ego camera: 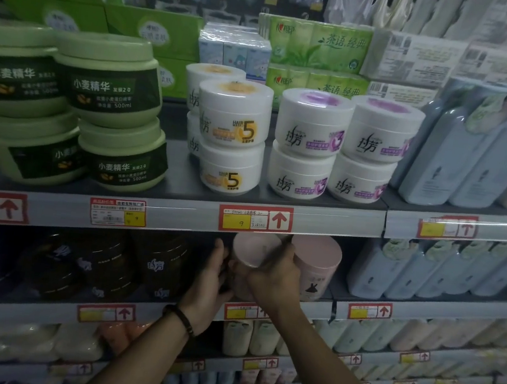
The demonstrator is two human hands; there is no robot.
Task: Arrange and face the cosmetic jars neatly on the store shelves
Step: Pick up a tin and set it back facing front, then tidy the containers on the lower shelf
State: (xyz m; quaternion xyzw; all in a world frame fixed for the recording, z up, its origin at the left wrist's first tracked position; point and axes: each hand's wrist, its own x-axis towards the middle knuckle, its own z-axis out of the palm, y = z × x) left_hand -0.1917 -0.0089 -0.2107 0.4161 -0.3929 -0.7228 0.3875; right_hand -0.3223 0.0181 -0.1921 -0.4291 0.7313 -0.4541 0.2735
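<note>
The tilted jar [255,252] is smooth, matte pink plastic, round with a flat lid. It sits on the second shelf [340,291], just beside an upright jar [317,262] of the same pink, which bears a dark rabbit figure. The left hand [212,277] curls round the tilted jar's left side, and the right hand [273,281] clasps its front. Above, glossy white jars [234,117] read "HAIR 5". Squat green jars [112,87] read "小麦精华" and "500ml". A price tag [241,222] shows "9".

The left hand [210,278] and right hand [274,279] clasp a pink jar [253,248] between them. A second pink jar [318,262] stands just right of the right hand, and dark jars [158,263] stand left of the left hand.
</note>
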